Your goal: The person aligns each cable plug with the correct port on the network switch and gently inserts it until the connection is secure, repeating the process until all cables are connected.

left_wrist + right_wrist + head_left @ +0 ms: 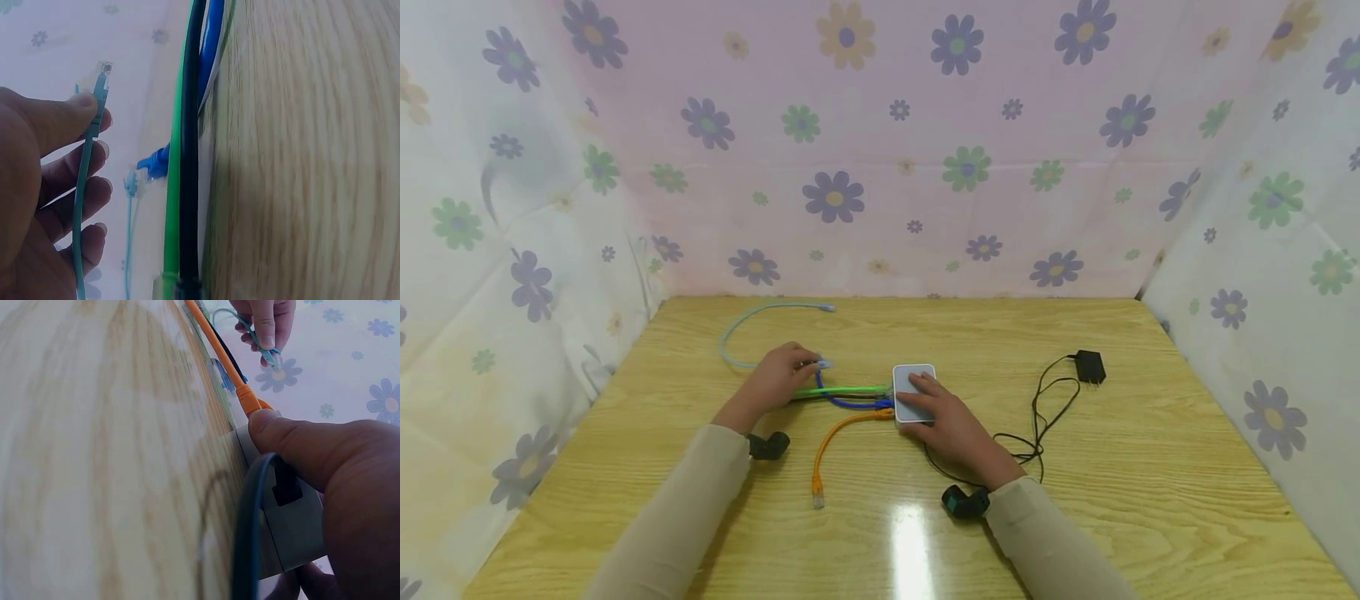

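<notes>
My left hand (777, 377) pinches the clear-tipped plug (100, 94) of a light blue Ethernet cable (727, 333) between thumb and forefinger. This plug is raised over the table, to the left of a small white network box (914, 380). My right hand (953, 423) holds the box, fingers over its top and thumb along the near side. Green (850, 390), black (189, 150), blue (847, 405) and orange (829, 439) Ethernet cables run from the box's left side. A thin black power cord (250, 519) is plugged into the side nearest me.
The light blue cable's other plug (826, 307) lies at the back of the wooden table (1150, 467). The orange cable's loose plug (817, 498) rests in front. A black power adapter (1090, 367) lies at right, its cord looped. Flowered cloth (880, 150) surrounds the back and sides.
</notes>
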A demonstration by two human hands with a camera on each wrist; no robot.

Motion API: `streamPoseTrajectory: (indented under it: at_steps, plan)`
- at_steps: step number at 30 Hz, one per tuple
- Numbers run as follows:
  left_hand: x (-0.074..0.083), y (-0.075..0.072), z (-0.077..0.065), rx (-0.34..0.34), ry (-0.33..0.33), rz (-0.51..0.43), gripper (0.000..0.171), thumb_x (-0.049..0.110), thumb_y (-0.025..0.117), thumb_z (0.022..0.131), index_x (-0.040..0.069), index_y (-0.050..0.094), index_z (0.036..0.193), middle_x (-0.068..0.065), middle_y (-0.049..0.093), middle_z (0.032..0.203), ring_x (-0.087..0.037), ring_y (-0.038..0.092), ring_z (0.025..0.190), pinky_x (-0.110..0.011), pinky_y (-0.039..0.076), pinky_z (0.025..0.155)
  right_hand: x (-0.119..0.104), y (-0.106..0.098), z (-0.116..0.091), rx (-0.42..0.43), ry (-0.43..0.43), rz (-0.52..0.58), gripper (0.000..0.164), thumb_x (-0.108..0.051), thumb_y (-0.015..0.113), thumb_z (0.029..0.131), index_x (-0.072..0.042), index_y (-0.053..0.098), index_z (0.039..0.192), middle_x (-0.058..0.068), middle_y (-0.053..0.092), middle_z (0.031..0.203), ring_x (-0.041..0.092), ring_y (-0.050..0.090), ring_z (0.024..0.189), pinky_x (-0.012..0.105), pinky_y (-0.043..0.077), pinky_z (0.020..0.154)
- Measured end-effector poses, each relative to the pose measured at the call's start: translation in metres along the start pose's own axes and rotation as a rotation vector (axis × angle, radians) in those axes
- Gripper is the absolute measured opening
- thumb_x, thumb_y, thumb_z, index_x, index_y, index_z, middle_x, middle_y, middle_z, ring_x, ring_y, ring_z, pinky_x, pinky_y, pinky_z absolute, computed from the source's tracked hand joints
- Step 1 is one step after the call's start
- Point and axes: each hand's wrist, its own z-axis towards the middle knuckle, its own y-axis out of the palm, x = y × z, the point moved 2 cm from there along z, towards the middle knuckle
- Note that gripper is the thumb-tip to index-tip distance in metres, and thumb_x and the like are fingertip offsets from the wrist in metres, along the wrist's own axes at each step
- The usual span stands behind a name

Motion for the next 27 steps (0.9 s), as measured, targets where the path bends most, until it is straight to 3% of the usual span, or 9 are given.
streamPoseTrajectory:
  at_steps: [12, 27]
  plan:
    - [0.013, 0.009, 0.007, -0.022, -0.018, -0.010, 0.030, 0.023, 0.054, 0.100, 0.003, 0.068, 0.117, -0.010, 0.061, 0.106, -0.022, 0.058, 0.091, -0.040, 0.050, 0.080, 0.002, 0.001, 0.001, -0.002, 0.000, -0.010, 0.054, -0.038, 0.066, 0.091, -0.023, 0.053, 0.141, 0.006, 0.029, 0.159, 0.030, 0.018, 0.150, 0.053, 0.033, 0.113]
    - [0.031, 0.025, 0.018, -0.049, 0.023, -0.028, 0.028, 0.024, 0.056, 0.099, 0.007, 0.070, 0.116, -0.007, 0.063, 0.105, -0.019, 0.060, 0.092, -0.037, 0.052, 0.079, 0.002, 0.001, 0.001, -0.008, 0.004, -0.011, 0.054, -0.038, 0.066, 0.091, -0.022, 0.052, 0.141, 0.005, 0.028, 0.159, 0.030, 0.018, 0.150, 0.054, 0.033, 0.113]
